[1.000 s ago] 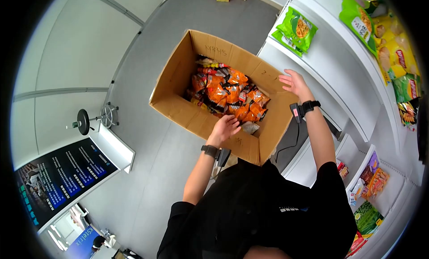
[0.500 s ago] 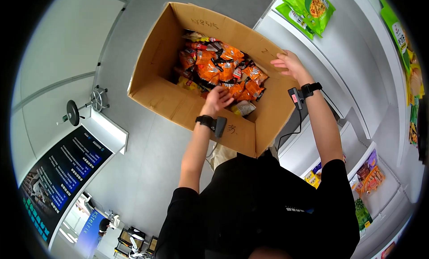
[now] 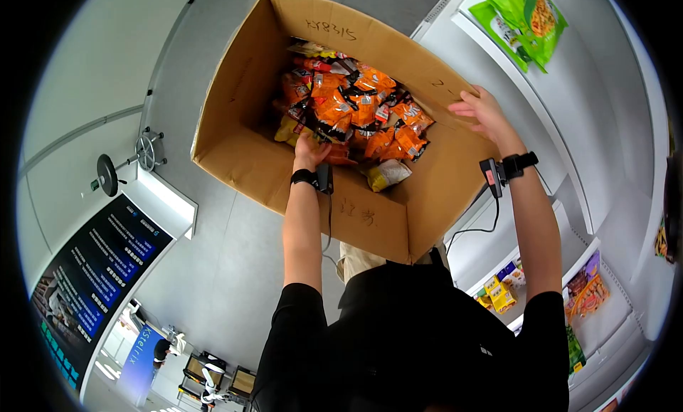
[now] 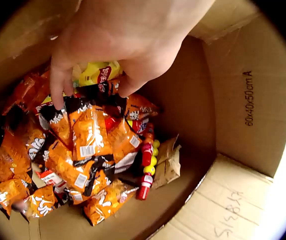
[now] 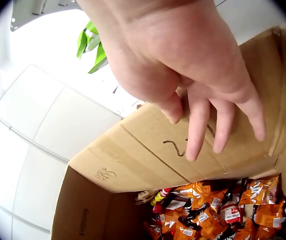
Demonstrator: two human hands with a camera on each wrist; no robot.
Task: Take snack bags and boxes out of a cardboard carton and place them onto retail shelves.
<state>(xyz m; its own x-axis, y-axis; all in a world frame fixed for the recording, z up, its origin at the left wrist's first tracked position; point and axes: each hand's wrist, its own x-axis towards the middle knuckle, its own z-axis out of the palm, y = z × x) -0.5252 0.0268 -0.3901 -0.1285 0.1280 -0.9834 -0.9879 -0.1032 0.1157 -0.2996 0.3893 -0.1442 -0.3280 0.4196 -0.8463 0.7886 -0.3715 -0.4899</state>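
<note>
My left hand (image 3: 311,150) reaches into a large cardboard box (image 3: 245,152), low over the snack packets along its near wall. In the left wrist view, its fingers (image 4: 59,90) and thumb stand apart above orange-and-black snack packets (image 4: 90,134). A yellow bag (image 4: 95,75) shows between them, partly covered by the hand. My right hand (image 3: 484,113) is at the box's right upper flap, with its fingers (image 5: 198,125) extended down its inner face in the right wrist view. A yellow-and-white packet (image 3: 388,175) lies near the box's near right corner.
White shelves (image 3: 569,138) stand close on the right, with green snack bags (image 3: 523,24) on one and yellow boxes (image 3: 500,296) lower down. A wheeled stool (image 3: 107,175) and a dark sign board (image 3: 99,270) are at left. Cables hang from both wrist cameras.
My left hand has moved left and deeper into the box, from the near edge to above the packets. My right hand stays by the right flap. The box appears larger in view.
</note>
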